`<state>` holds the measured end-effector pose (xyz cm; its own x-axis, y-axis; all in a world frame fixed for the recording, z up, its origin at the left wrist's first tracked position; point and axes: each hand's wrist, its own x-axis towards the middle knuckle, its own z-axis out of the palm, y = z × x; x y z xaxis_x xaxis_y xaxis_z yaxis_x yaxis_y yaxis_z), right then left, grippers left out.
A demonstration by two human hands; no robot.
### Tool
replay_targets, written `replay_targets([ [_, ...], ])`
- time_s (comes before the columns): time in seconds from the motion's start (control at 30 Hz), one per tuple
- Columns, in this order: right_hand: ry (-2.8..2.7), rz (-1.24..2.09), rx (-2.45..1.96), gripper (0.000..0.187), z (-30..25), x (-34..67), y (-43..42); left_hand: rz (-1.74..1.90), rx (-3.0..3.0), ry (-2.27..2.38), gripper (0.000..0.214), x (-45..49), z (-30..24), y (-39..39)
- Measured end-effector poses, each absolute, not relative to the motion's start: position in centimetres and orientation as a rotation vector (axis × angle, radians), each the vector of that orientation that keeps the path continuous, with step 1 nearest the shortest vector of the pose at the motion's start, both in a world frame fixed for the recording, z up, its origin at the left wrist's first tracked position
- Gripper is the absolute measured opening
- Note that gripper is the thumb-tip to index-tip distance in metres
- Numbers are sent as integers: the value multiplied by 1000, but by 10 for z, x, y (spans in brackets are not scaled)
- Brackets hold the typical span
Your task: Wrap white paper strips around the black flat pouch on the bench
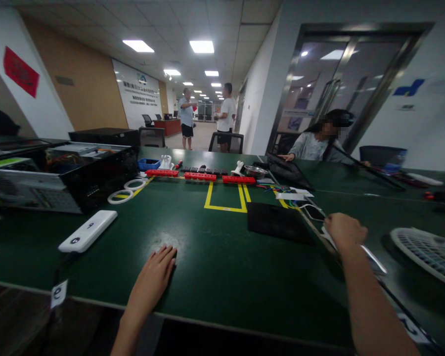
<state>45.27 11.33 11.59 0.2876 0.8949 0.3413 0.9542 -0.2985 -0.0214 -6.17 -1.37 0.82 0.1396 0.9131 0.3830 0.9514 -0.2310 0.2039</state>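
Observation:
My left hand point(156, 277) lies flat, palm down, on the green table point(215, 277), fingers stretched out and nothing in them. My right hand point(344, 231) is curled closed at the seam on the right side. A white edge shows beside its fingers, but what they hold, if anything, is hidden. Just left of that hand lies a flat black panel point(276, 221). Under the right wrist, a shiny flat phone-like object point(374, 261) sticks out. Farther left, a white power bank point(89, 231) with a cable rests on the table.
An open computer case point(100, 185) stands at left, beside white tape rolls point(120, 197). Red racks point(200, 176) line the far edge behind yellow tape marks point(226, 208). Loose wires and a white racket-like grid point(430, 252) lie right. A co-worker point(321, 141) touches a black bag point(287, 170).

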Motion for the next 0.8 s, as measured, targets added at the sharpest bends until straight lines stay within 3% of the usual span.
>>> replay_targets([
  [0.1, -1758, -507, -2169, 46, 109, 443, 124, -655, -2308, -1892, 38, -62, 8, -13],
  [0.2, -2117, -345, -1788, 48, 94, 426, 141, -656, -2312, -1892, 38, -62, 7, -13],
  [0.33, -2457, 66, -1727, 77, 67, 402, 156, -652, -2310, -1883, 39, -62, 6, -13],
  [0.43, -2499, 123, -1808, 90, 55, 391, 157, -663, -2302, -1879, 38, -61, 6, -13],
  [0.63, -2566, 20, -1639, 87, 57, 362, 148, -727, -2284, -1869, 35, -61, 6, -11],
  [0.8, -2711, 202, -1391, 95, 68, 309, 121, -664, -2277, -1873, 34, -56, 9, -9],
])
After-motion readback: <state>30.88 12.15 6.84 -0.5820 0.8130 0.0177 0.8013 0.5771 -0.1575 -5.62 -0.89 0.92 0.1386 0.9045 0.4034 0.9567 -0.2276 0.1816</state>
